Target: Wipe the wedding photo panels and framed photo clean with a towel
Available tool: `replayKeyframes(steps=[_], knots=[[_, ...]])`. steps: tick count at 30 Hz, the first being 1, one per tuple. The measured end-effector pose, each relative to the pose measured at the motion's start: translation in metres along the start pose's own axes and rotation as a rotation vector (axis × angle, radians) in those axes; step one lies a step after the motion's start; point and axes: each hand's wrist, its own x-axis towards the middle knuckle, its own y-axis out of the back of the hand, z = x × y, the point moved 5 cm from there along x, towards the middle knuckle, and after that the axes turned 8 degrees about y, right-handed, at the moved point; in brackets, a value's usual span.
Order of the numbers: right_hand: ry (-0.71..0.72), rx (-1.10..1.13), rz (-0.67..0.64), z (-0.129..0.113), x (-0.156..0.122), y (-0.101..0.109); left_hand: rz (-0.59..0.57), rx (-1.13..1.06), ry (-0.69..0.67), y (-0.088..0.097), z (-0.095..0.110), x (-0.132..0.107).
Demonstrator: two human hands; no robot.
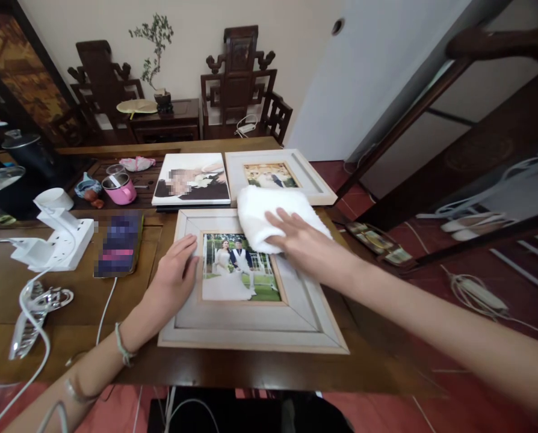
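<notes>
A white picture frame [246, 328] with a photo of two seated people lies flat on the wooden table, near its front edge. My left hand [177, 269] lies on the frame's left border, its fingers stretched out and holding nothing. Over the frame's upper right corner is a folded, fluffy white cloth [262, 207]. My right hand [296, 233] presses on the cloth from above, fingers across it, with the thumb side at its lower edge. The cloth covers that corner of the frame and also reaches over the front edge of a second white frame [312, 174] behind.
Left of the second frame lies a photo panel [197, 162]. Further left are a pink cup [118, 189], a phone [119, 243] with a cable, a white power strip [70, 240] and a clear hair claw [34, 319]. Dark wooden chairs [242, 84] stand behind the table.
</notes>
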Motion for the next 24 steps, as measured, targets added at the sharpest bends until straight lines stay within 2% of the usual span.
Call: replayKeyframes(steps=[3, 10, 13, 16, 20, 22, 24], knots=[[0.027, 0.032, -0.004, -0.023, -0.001, -0.006, 0.016, -0.014, -0.001, 0.001, 0.0, -0.001], [0.056, 0.245, -0.025, -0.085, -0.054, 0.023, 0.053, -0.009, -0.043, -0.001, 0.001, -0.004], [0.008, 0.296, -0.091, -0.097, -0.06, 0.027, 0.05, 0.006, -0.054, -0.001, 0.001, -0.004], [-0.08, 0.241, -0.147, -0.079, -0.041, 0.019, 0.044, 0.015, -0.07, -0.001, 0.001, -0.004], [-0.175, 0.135, -0.085, -0.029, 0.0, 0.0, 0.026, 0.013, -0.077, -0.001, 0.002, -0.004], [-0.158, 0.085, -0.058, -0.012, 0.015, -0.006, 0.011, 0.014, -0.058, -0.001, 0.001, -0.003], [-0.107, 0.022, -0.059, -0.008, 0.022, -0.008, 0.006, 0.015, -0.035, 0.0, 0.0, -0.002]])
